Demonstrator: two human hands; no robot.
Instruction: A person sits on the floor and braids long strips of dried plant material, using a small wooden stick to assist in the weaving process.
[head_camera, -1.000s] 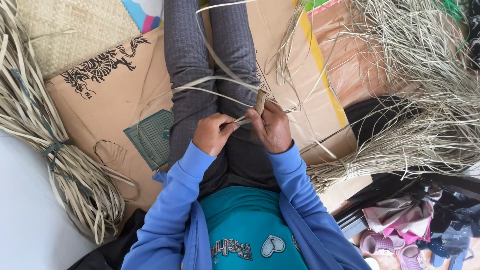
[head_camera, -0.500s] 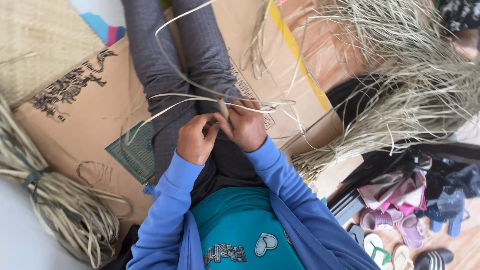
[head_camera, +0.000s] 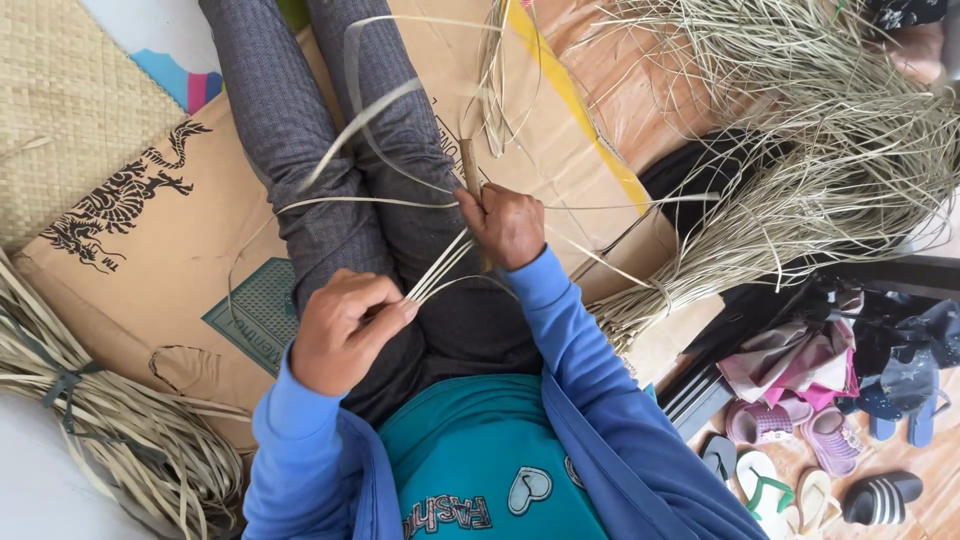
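Strips (head_camera: 440, 268) of pale dried leaf run taut between our two hands, and that is where the work stands. Our left hand (head_camera: 345, 330) has its grip pinched shut on the near ends of a few thin strips, low over the lap; our right hand (head_camera: 510, 225) has its grip clenched around a short brown stick-like tool (head_camera: 470, 165) and the same strips, just beyond and to the right of the left grip. Longer loose strands (head_camera: 390, 100) arc upward from the right grip across our grey trouser legs (head_camera: 300, 150). We judge the job to be at an early stage: only a few strands are in hand, with nothing woven or plaited visible between the grips. Much material looks untouched, namely a big loose heap of fibre (head_camera: 800, 150) well to the right of the right grip and a tied bundle (head_camera: 90, 410) to the left of the left grip. Flattened cardboard (head_camera: 170, 270) lies beneath us on the floor, with a woven mat (head_camera: 70, 110) beyond it.
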